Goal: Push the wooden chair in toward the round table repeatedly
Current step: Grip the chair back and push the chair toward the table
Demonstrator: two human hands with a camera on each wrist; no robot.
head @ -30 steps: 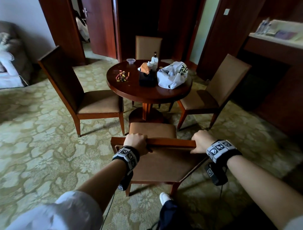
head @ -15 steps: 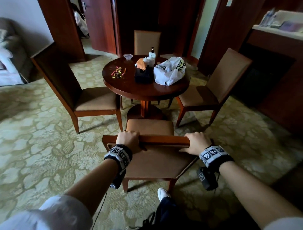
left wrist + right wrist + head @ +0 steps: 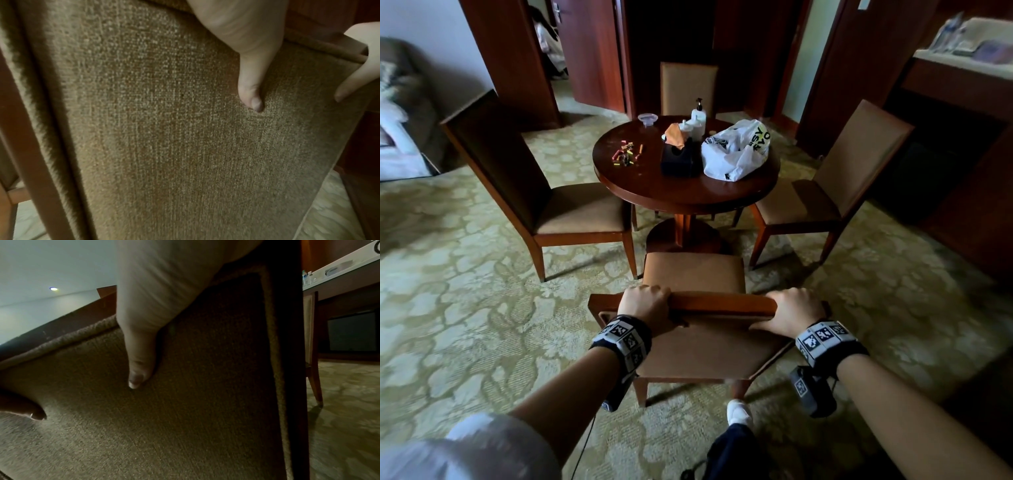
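Observation:
The wooden chair with a tan padded seat stands in front of me, its seat front near the pedestal of the round table. My left hand grips the left part of its wooden top rail, fingers curled over the far side. My right hand grips the rail's right end. In the left wrist view my thumb presses on the fabric chair back. In the right wrist view the other thumb lies on the same fabric.
Three more chairs ring the table: left, right, far side. On the table lie a white plastic bag, a black tissue box, bottles and small coloured sticks. My white shoe is by the chair's rear leg.
The chair has slid forward toward the table with both hands on its rail; the view has followed and come closer to the table.

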